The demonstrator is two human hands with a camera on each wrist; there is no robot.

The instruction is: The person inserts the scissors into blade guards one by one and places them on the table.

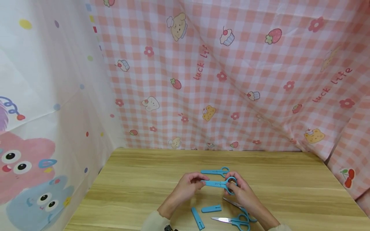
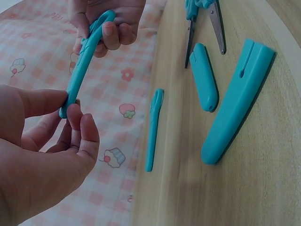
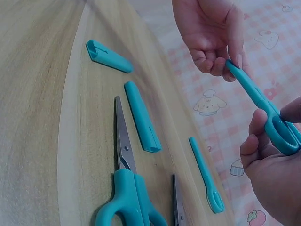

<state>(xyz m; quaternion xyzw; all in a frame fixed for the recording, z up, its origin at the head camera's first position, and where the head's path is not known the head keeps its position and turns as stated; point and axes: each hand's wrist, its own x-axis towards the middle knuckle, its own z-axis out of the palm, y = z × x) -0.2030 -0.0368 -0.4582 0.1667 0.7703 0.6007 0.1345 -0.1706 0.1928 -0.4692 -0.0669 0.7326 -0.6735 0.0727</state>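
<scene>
A pair of blue scissors (image 1: 215, 183) in its blue sheath is held level above the table between both hands. My left hand (image 1: 188, 187) pinches the closed tip of the sheath between thumb and fingers. At the other end, my right hand (image 1: 239, 188) grips the scissors by the handle loops. The sheath covers the blades. Behind them on the table lies another sheathed pair of scissors (image 1: 215, 171). Nearer the front are two bare-bladed scissors, one pair (image 1: 232, 220) in front of the other pair (image 1: 244, 210), which my right forearm partly overlaps.
Two loose blue sheaths lie on the wooden table (image 1: 138, 179): one sheath (image 1: 211, 209) nearly sideways, the other sheath (image 1: 198, 218) slanting toward the front edge. A pink checked cloth (image 1: 185, 96) hangs behind the table, and a white printed cloth (image 1: 66, 106) hangs at the left.
</scene>
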